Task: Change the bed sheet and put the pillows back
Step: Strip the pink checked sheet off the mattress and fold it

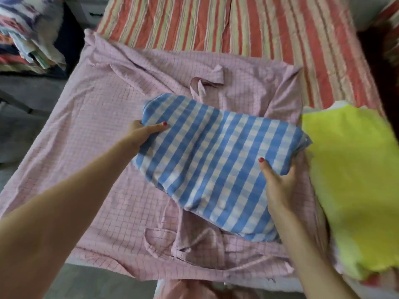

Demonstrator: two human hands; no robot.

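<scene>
A blue-and-white checked pillow (pixel 216 165) lies across a pink checked sheet (pixel 97 117) that is spread, creased and partly folded, over the near part of the bed. My left hand (pixel 142 131) grips the pillow's left end, thumb on top. My right hand (pixel 280 180) grips its right end, thumb on top and fingers under the edge. Beyond the pink sheet the mattress shows a red, green and white striped cover (pixel 248 24).
A yellow-green cloth or pillow (pixel 354 180) lies at the bed's right side, touching the checked pillow. A stack of folded patterned fabrics (pixel 26 33) sits at the far left beside the bed. Grey floor (pixel 23 117) shows on the left.
</scene>
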